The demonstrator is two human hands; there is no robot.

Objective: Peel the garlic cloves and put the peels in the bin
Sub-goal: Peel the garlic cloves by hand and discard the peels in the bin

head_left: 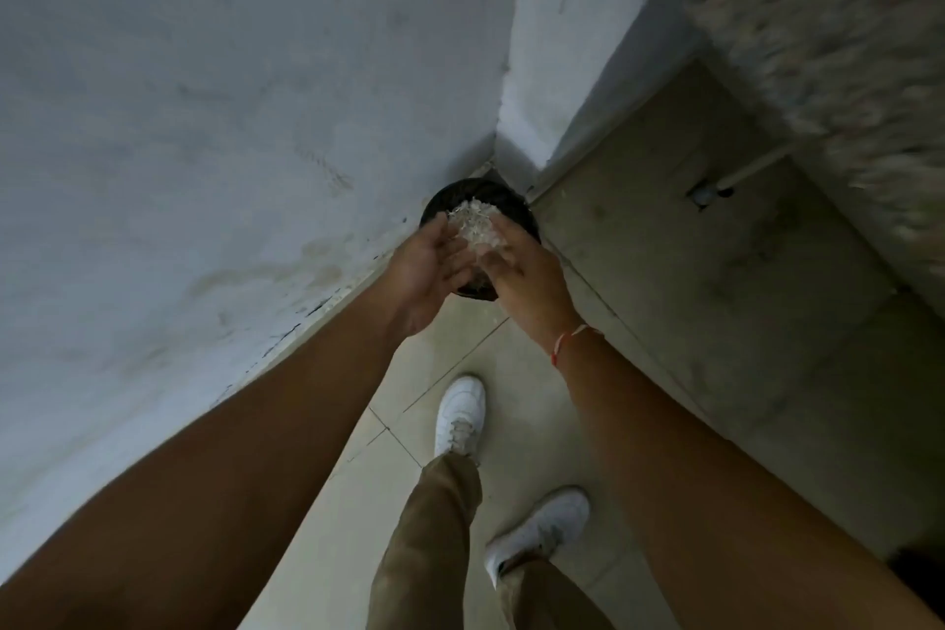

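Together, the left hand and the right hand were cupped side by side, fingers relaxed and slightly curved, cradling a loose white heap of garlic peels between the palms; the heap sat directly above the dark round bin, which stood on the floor in the corner at twelve o'clock from the person's white shoes. Such peels looked papery, near weightless and prone to drift or cling to skin; a scooping hold from beneath seemed apt, pinching likely to scatter them; a pale wall rose at ten o'clock.
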